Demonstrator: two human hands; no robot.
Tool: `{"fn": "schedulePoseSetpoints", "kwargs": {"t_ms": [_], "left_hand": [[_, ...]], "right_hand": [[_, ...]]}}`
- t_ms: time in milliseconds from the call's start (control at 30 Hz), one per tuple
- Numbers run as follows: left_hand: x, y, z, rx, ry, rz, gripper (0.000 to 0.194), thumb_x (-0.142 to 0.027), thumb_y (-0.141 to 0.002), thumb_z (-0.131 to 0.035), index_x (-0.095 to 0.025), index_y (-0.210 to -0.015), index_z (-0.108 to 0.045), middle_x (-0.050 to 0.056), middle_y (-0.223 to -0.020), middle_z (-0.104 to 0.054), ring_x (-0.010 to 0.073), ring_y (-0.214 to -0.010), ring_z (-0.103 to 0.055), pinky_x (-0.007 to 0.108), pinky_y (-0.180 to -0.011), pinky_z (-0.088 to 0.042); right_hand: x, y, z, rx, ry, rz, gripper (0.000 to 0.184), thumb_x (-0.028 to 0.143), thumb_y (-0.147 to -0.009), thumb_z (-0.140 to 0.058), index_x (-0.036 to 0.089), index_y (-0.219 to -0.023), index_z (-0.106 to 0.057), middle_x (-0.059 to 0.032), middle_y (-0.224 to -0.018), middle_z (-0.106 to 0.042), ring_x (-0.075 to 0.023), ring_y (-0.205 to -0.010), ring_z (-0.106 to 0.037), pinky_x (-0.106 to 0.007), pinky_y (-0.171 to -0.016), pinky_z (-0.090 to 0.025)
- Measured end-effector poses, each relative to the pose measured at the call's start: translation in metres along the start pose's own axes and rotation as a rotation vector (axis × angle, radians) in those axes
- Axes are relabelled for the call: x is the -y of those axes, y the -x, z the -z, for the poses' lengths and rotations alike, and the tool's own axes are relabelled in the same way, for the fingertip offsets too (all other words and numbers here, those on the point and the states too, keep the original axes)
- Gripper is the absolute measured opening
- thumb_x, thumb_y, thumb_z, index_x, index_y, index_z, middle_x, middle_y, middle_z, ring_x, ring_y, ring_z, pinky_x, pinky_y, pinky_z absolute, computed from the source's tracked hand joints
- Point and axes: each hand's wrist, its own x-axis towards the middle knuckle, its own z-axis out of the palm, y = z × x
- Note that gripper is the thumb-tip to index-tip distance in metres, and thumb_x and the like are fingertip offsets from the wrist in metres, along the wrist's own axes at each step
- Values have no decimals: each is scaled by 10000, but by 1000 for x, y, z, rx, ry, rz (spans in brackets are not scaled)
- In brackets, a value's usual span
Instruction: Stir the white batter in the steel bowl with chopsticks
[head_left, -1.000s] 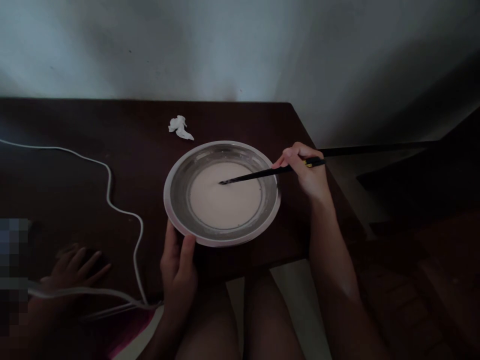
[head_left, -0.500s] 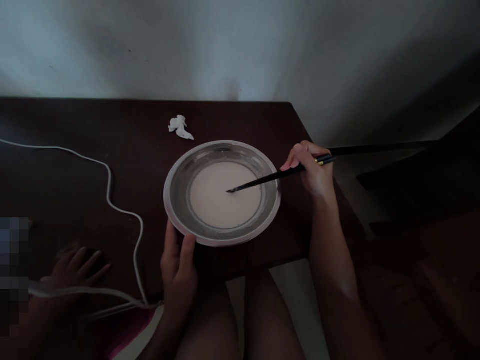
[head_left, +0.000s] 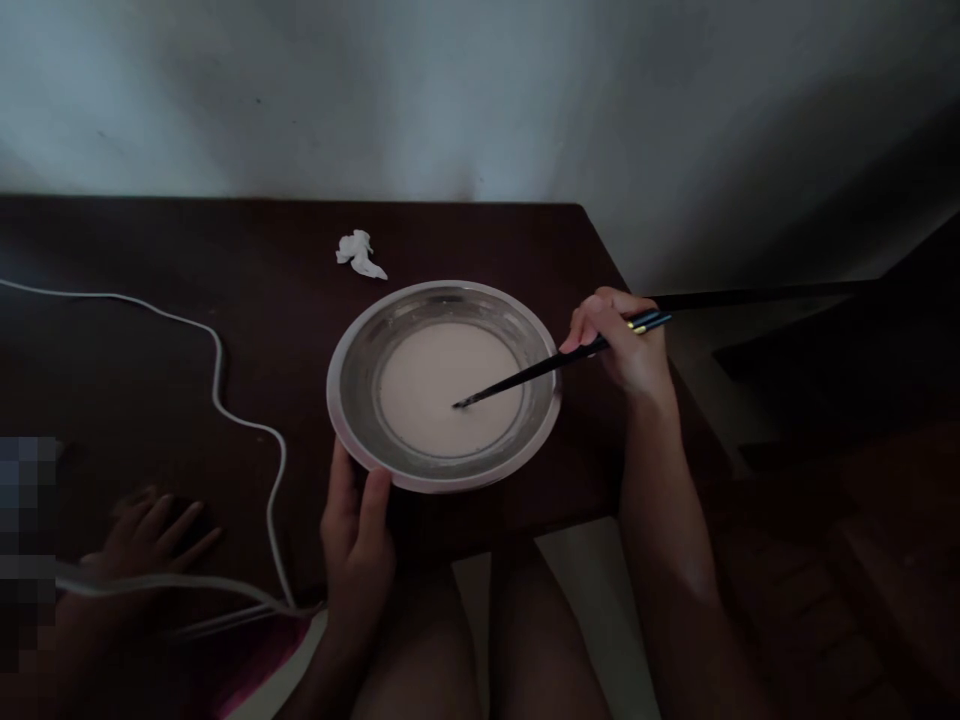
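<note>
At center, the metal bowl (head_left: 349,440) of pale liquid looks likely to slosh; its rim suits gripping. The left hand (head_left: 360,545) grips its lower-left rim, the right (head_left: 626,345) slim black chopsticks (head_left: 525,375).

Before you, the round metal bowl (head_left: 352,440) is silver-grey, its liquid (head_left: 427,380) plain creamy off-white. Your slender chopsticks (head_left: 525,375) are black, banded gold near blue-glinting ends. The wooden counter (head_left: 150,380) is dark reddish-brown; the crumpled tissue (head_left: 361,254) and thin cable (head_left: 218,370), white.
</note>
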Motion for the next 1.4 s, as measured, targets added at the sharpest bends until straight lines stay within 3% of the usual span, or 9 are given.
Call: {"fn": "schedulePoseSetpoints", "kwargs": {"t_ms": [100, 167, 333, 567, 667, 800, 1000, 1233, 1400], "left_hand": [[0, 0, 0, 1, 7, 4, 591, -440, -934, -584, -280, -1490, -462, 29, -1552, -480, 255, -1466, -381, 342, -1223, -274], [0, 0, 0, 0, 9, 6, 599, -440, -931, -586, -278, -1493, -456, 31, -1556, -474, 256, -1466, -381, 349, -1227, -265], [-1, 1, 0, 4, 5, 0, 601, -441, -933, -578, -282, -1498, -447, 30, -1558, -472, 254, -1473, -369, 353, -1229, -264], [-4, 1, 0, 5, 2, 9, 601, -443, -931, -584, -290, -1497, -448, 24, -1546, -488, 251, -1457, -397, 359, -1225, -273], [-4, 1, 0, -4, -18, 5, 593, -442, -933, -581, -280, -1490, -461, 26, -1544, -489, 249, -1456, -397, 346, -1219, -282], [-1, 0, 0, 13, 6, 19, 611, -444, -933, -580, -286, -1505, -434, 28, -1556, -473, 251, -1462, -389, 357, -1231, -257], [0, -1, 0, 4, -5, -3, 596, -442, -933, -584, -284, -1493, -456, 34, -1554, -476, 254, -1466, -382, 350, -1227, -264], [6, -1, 2, 24, 20, 0, 599, -429, -936, -576, -292, -1502, -437, 31, -1568, -457, 259, -1477, -362, 373, -1236, -247], [8, -2, 3, 23, 17, -4, 587, -422, -938, -574, -290, -1496, -447, 26, -1568, -457, 249, -1480, -357, 363, -1234, -251]], "right_hand": [[1, 0, -5, 86, 44, -18, 408, 527, -854, -658, 223, -588, -601, 27, -622, -698, -108, -609, -654, -280, -632, -509], [0, -1, -7, 44, 70, -7, 383, 512, -851, -670, 223, -608, -606, 31, -637, -707, -110, -643, -676, -282, -675, -525], [-3, -3, 1, -136, 47, -4, 477, 557, -855, -639, 223, -527, -548, 40, -516, -625, -92, -490, -582, -262, -498, -427], [3, 1, -7, 95, 43, -41, 388, 521, -848, -669, 236, -592, -612, 30, -634, -715, -118, -623, -668, -289, -629, -518], [1, -2, -7, -17, 78, -21, 380, 518, -844, -675, 244, -590, -604, 38, -629, -710, -124, -633, -675, -307, -669, -536], [-2, -3, 0, -141, 25, -8, 462, 533, -851, -659, 236, -515, -550, 46, -515, -631, -106, -505, -598, -290, -565, -475], [-1, 1, -6, 97, -4, -43, 389, 497, -854, -674, 225, -581, -617, 31, -615, -705, -109, -589, -652, -274, -593, -483], [-1, -2, -2, -116, 18, -18, 462, 539, -841, -669, 235, -512, -552, 47, -518, -626, -109, -524, -614, -295, -599, -495], [1, 0, -6, 67, 10, -40, 423, 535, -846, -664, 235, -557, -593, 33, -587, -682, -114, -570, -636, -293, -610, -500]]}}
